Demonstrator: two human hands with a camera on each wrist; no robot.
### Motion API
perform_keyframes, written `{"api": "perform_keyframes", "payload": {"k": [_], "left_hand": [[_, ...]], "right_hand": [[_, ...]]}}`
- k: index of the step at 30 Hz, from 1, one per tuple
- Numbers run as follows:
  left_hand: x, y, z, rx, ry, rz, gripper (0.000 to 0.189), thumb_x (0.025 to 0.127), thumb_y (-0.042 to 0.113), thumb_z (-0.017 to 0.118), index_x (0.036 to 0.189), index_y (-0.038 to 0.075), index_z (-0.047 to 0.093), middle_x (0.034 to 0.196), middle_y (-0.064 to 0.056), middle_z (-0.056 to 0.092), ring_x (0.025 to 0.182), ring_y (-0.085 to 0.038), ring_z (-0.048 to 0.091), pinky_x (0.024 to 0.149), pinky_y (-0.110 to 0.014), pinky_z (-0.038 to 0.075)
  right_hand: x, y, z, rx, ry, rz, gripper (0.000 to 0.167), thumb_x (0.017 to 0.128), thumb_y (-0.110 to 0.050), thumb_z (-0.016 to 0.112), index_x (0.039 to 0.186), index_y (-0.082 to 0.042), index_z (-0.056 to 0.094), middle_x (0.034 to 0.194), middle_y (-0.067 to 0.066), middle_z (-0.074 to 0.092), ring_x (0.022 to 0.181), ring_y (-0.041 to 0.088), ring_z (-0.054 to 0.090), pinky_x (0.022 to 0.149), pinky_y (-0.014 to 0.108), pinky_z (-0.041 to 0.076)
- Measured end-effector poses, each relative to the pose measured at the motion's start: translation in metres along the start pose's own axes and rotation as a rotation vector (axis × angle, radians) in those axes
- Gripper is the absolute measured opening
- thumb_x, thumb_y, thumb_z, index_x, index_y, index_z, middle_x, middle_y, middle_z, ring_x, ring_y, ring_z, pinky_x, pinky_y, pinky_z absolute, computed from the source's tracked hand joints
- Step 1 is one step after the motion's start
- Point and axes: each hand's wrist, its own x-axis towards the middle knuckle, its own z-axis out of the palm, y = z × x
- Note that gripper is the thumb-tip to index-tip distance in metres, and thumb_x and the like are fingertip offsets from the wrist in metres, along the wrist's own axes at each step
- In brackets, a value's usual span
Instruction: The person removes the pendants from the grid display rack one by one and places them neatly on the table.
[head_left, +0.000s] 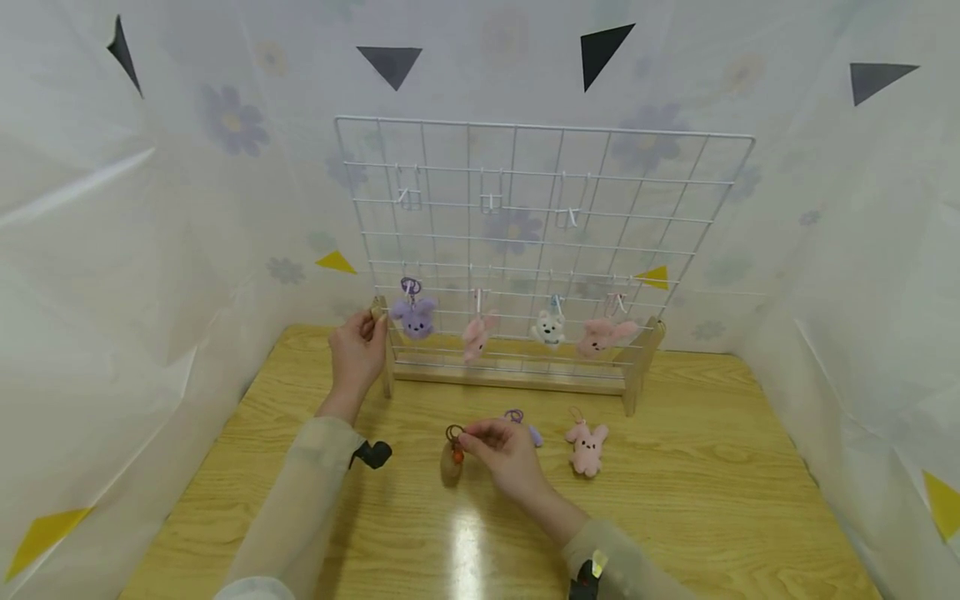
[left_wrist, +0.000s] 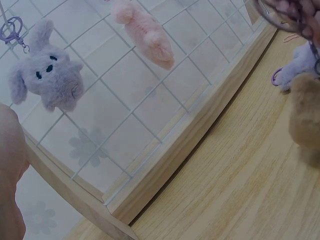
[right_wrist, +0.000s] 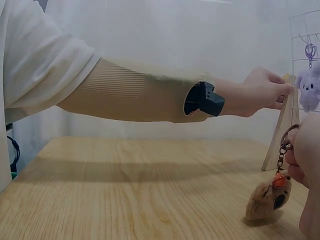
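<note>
My left hand (head_left: 358, 350) grips the top of the left wooden upright (head_left: 387, 371) of a white wire grid rack (head_left: 517, 242). With thumb and fingers my right hand (head_left: 512, 460) pinches the metal ring of a brown plush keychain (right_wrist: 265, 201). The plush hangs from a short chain with an orange bell (right_wrist: 279, 180), just over or touching the table; I cannot tell which. Behind that hand lies a purple plush keychain (head_left: 535, 436), partly covered by it. Further right a pink bunny keychain (head_left: 587, 450) lies face up.
On the rack's lower hooks hang a purple plush (head_left: 415, 318), a pink plush (head_left: 476, 337), a white bear (head_left: 549, 329) and another pink plush (head_left: 600, 335). Upper hooks (head_left: 491, 202) hold nothing. A wooden base bar (left_wrist: 190, 130) runs along the rack's foot.
</note>
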Motion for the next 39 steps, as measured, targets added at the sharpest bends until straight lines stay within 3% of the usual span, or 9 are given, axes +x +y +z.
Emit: {"api": "perform_keyframes", "payload": {"k": [5,13,19,28,39], "left_hand": [[-0.001,0.0,0.0,-0.004,-0.003,-0.015,0.025,0.103,0.011,0.071,0.116,-0.01,0.073,0.107,-0.027,0.076,0.099,-0.036,0.077,0.085,-0.038,0.065],[0.0,0.002,0.0,-0.007,-0.006,-0.018,0.027,0.104,0.012,0.071,0.118,-0.011,0.072,0.109,-0.028,0.075,0.1,-0.036,0.077,0.085,-0.038,0.065],[-0.001,0.002,-0.001,-0.009,-0.005,-0.02,0.027,0.104,0.012,0.07,0.118,-0.011,0.072,0.109,-0.028,0.075,0.101,-0.037,0.077,0.086,-0.04,0.065],[0.0,0.001,0.0,-0.015,-0.001,-0.011,0.028,0.103,0.012,0.071,0.118,-0.012,0.072,0.11,-0.029,0.074,0.101,-0.038,0.077,0.085,-0.039,0.065],[0.0,0.002,-0.001,-0.021,0.002,-0.003,0.028,0.103,0.011,0.071,0.119,-0.013,0.072,0.11,-0.03,0.074,0.1,-0.039,0.076,0.085,-0.038,0.065]], "right_hand": [[0.007,0.009,0.001,-0.018,0.033,0.019,0.013,0.097,-0.006,0.078,0.104,0.005,0.075,0.103,0.019,0.076,0.097,0.033,0.075,0.087,0.04,0.066],[0.019,0.017,0.008,-0.083,0.073,0.039,0.015,0.097,-0.007,0.079,0.106,0.004,0.076,0.104,0.016,0.077,0.098,0.025,0.075,0.084,0.024,0.064],[0.031,0.022,0.014,-0.081,0.077,0.052,0.016,0.098,-0.008,0.078,0.108,0.005,0.076,0.103,0.015,0.078,0.097,0.024,0.075,0.085,0.024,0.063],[0.049,0.029,0.023,-0.083,0.142,0.142,0.015,0.095,-0.009,0.081,0.104,0.002,0.078,0.094,0.008,0.078,0.087,0.018,0.074,0.077,0.025,0.064],[0.067,0.044,0.017,-0.147,0.109,0.153,0.012,0.095,-0.011,0.081,0.101,0.0,0.077,0.091,0.005,0.077,0.085,0.018,0.073,0.077,0.028,0.064]]}}
